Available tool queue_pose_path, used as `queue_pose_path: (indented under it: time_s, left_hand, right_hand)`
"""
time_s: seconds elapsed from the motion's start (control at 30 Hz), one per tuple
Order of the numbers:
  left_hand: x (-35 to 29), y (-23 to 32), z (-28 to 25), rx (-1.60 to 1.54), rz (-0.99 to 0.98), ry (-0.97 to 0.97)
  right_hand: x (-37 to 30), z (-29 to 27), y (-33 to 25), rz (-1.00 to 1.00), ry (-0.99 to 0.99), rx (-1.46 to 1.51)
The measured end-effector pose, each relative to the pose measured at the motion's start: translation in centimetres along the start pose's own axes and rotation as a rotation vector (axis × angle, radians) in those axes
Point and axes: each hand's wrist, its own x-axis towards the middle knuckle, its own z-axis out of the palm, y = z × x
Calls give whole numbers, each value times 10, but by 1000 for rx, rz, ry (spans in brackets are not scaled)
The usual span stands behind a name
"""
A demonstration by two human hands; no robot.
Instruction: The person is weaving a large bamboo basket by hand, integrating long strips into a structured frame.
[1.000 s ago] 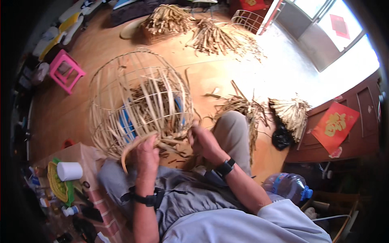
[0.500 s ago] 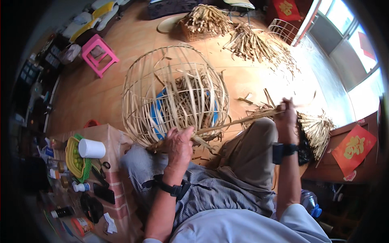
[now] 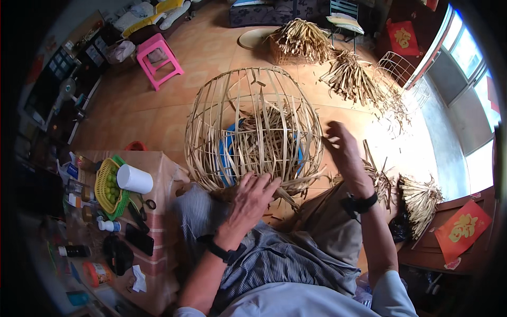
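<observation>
A round, open-ribbed basket point(image 3: 255, 132) of pale split strips, partly woven, stands in front of my knees. My left hand point(image 3: 252, 198) lies over its near edge, fingers bent down onto the woven band and dry strips there; the fingertips are partly hidden. Strip ends point(image 3: 289, 199) stick out just right of that hand. My right hand point(image 3: 346, 153) is raised at the basket's right side, fingers curved and apart, their tips close to the ribs. No strip shows clearly in it. Through the ribs appears a blue tub point(image 3: 227, 153) with dry strips point(image 3: 266, 134).
Bundles of dry strips lie at the back point(image 3: 303, 39), back right point(image 3: 351, 76) and right point(image 3: 420, 203). A pink stool point(image 3: 157, 61) stands back left. The table point(image 3: 163, 211) at left carries a white cup point(image 3: 135, 179), a yellow basket of green fruit point(image 3: 108, 185) and a phone point(image 3: 139, 240).
My right hand has moved left to the basket's side, and the long strip stretched between my hands no longer shows. My left hand stays on the near edge, fingers flatter. The view has shifted.
</observation>
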Motion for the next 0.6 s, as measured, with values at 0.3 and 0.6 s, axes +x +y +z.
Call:
queue_pose_path:
  time_s: [0.3, 0.6]
  left_hand:
    - [-68, -23, -38, -770, -843, 258]
    - [-92, -35, -6, -1593, -1204, 99]
  right_hand:
    - [73, 75, -54, -105, -51, -77]
    - [84, 83, -59, 191, -290, 143]
